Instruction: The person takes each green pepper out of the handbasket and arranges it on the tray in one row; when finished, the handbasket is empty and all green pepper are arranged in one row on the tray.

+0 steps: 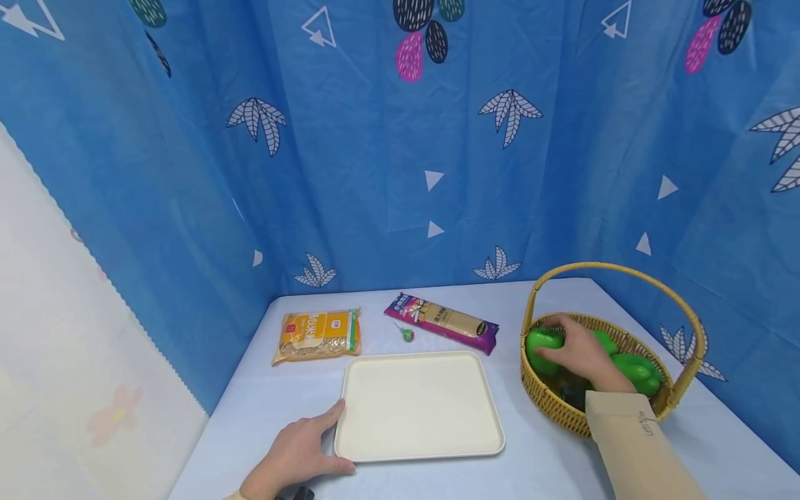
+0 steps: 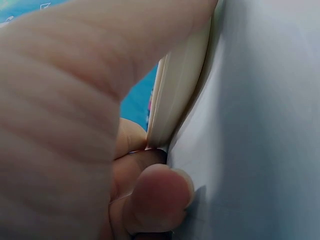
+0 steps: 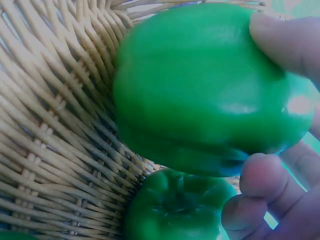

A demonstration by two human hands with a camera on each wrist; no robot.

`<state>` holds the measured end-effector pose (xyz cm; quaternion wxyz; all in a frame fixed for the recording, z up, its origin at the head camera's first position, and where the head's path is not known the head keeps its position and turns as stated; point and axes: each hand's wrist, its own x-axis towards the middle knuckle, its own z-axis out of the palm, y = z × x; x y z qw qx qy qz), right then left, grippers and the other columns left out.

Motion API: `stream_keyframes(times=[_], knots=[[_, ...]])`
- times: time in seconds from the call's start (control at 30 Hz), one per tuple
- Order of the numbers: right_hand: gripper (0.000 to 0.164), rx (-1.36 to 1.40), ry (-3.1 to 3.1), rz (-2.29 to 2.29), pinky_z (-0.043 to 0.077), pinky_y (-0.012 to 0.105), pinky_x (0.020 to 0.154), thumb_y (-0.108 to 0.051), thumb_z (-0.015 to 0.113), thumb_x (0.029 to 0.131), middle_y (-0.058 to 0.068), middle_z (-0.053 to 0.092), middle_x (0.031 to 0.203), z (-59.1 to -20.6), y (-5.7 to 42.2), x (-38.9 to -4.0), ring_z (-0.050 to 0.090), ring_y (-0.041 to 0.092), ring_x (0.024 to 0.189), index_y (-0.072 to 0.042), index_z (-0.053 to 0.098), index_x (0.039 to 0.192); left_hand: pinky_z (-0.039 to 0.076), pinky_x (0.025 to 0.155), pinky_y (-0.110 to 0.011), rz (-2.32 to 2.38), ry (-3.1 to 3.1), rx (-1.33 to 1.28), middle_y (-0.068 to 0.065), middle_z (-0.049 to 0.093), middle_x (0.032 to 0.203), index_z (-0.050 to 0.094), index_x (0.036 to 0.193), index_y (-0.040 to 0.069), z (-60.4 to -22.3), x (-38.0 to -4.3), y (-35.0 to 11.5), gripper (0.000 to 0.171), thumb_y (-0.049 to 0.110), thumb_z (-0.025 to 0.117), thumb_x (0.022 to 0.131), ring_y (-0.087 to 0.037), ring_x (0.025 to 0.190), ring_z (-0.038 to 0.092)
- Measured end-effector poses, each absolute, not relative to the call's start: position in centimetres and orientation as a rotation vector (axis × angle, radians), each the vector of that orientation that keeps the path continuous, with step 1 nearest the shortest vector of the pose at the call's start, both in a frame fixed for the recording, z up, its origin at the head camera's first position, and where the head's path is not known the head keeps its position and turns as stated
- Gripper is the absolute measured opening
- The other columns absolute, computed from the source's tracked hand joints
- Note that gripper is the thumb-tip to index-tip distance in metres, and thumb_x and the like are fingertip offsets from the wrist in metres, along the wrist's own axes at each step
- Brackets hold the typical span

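In the head view my right hand (image 1: pixel 581 351) reaches into the wicker basket (image 1: pixel 553 403) and grips a green bell pepper (image 1: pixel 542 347). The right wrist view shows this green bell pepper (image 3: pixel 200 90) between the thumb and fingers, above another green bell pepper (image 3: pixel 175 207) lower in the basket. My left hand (image 1: pixel 300 448) touches the near left corner of a cream tray (image 1: pixel 419 406), thumb at the near edge and index finger at the left edge. From the left wrist, the side of the tray (image 2: pixel 180 85) shows between thumb and fingers.
Behind the tray lie a yellow bag of grain (image 1: pixel 317 335), a small green wrapped lollipop (image 1: pixel 407 335) and a long purple packet (image 1: pixel 444 321). More green peppers (image 1: pixel 637 371) and a dark item (image 1: pixel 571 392) fill the basket, whose tall handle (image 1: pixel 619 267) arches over it. A blue curtain (image 1: pixel 387 173) hangs behind.
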<state>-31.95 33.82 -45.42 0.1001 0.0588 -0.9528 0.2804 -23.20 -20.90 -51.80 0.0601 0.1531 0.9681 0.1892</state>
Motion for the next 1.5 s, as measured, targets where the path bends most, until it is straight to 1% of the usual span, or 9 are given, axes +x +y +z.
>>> stream_keyframes(times=[0.17,0.33,0.53,0.7,0.8,0.97,1.2,1.37,1.5], knots=[[0.063,0.174,-2.795,0.792,0.056,0.055,0.08,-0.028,0.08,0.088,0.03,0.059,0.132,-45.34,33.86,-32.01,0.063,0.043,0.105,0.001,0.052,0.136,0.056,0.093,-0.059,0.571,2.933,0.475,-0.009,0.063,0.145,0.046,0.156,0.012,-51.82,-23.26,-20.91,0.126,0.09,0.071,0.061,-0.037,0.119,0.067],[0.055,0.155,-2.789,0.755,0.054,0.057,0.08,-0.029,0.075,0.091,0.029,0.06,0.131,-45.37,34.08,-31.99,0.062,0.047,0.109,-0.002,0.055,0.134,0.056,0.093,-0.059,0.576,2.932,0.482,-0.009,0.063,0.144,0.046,0.156,0.012,-51.74,-23.25,-20.89,0.126,0.09,0.071,0.061,-0.037,0.12,0.067],[0.05,0.164,-2.757,0.727,0.052,0.058,0.08,-0.028,0.078,0.089,0.027,0.062,0.127,-45.5,34.2,-32.04,0.053,0.047,0.112,-0.004,0.061,0.13,0.056,0.093,-0.059,0.585,2.927,0.472,-0.009,0.063,0.145,0.045,0.156,0.012,-51.7,-23.15,-20.89,0.125,0.088,0.073,0.062,-0.037,0.119,0.067],[0.046,0.198,-2.754,0.786,0.054,0.055,0.079,-0.023,0.077,0.089,0.027,0.062,0.128,-45.59,34.1,-32.21,0.058,0.043,0.108,-0.003,0.061,0.128,0.056,0.093,-0.059,0.585,2.924,0.46,-0.009,0.063,0.145,0.045,0.156,0.013,-51.66,-23.13,-20.83,0.125,0.088,0.073,0.061,-0.037,0.119,0.067],[0.045,0.211,-2.762,0.817,0.055,0.054,0.08,-0.022,0.077,0.09,0.027,0.061,0.13,-45.5,34.04,-32.16,0.062,0.042,0.106,-0.003,0.061,0.127,0.055,0.094,-0.06,0.585,2.919,0.453,-0.008,0.063,0.145,0.045,0.156,0.013,-51.58,-23.16,-20.8,0.125,0.088,0.073,0.061,-0.037,0.12,0.066],[0.046,0.198,-2.794,0.829,0.055,0.054,0.08,-0.026,0.077,0.09,0.026,0.061,0.13,-45.32,33.99,-31.97,0.062,0.041,0.105,-0.004,0.06,0.127,0.055,0.094,-0.06,0.587,2.914,0.458,-0.009,0.062,0.145,0.046,0.156,0.012,-51.45,-23.13,-20.79,0.124,0.087,0.074,0.062,-0.038,0.121,0.066],[0.049,0.154,-2.819,0.849,0.055,0.053,0.079,-0.031,0.079,0.09,0.028,0.062,0.125,-45.35,33.99,-31.94,0.063,0.041,0.102,0.0,0.061,0.123,0.056,0.093,-0.06,0.591,2.917,0.474,-0.01,0.063,0.145,0.046,0.156,0.011,-51.52,-23.14,-20.76,0.123,0.087,0.074,0.062,-0.037,0.12,0.066],[0.052,0.131,-2.837,0.867,0.055,0.053,0.079,-0.033,0.078,0.09,0.029,0.061,0.127,-45.31,34.02,-31.97,0.062,0.041,0.103,0.001,0.06,0.125,0.055,0.094,-0.06,0.59,2.91,0.462,-0.009,0.062,0.145,0.045,0.156,0.011,-51.48,-23.15,-20.68,0.124,0.086,0.075,0.062,-0.038,0.121,0.066],[0.052,0.126,-2.847,0.883,0.055,0.05,0.077,-0.034,0.078,0.091,0.03,0.061,0.127,-45.14,34.05,-31.98,0.062,0.04,0.101,0.001,0.059,0.124,0.055,0.093,-0.06,0.591,2.908,0.456,-0.009,0.062,0.145,0.046,0.156,0.012,-51.48,-23.17,-20.68,0.123,0.086,0.075,0.062,-0.038,0.119,0.066]])
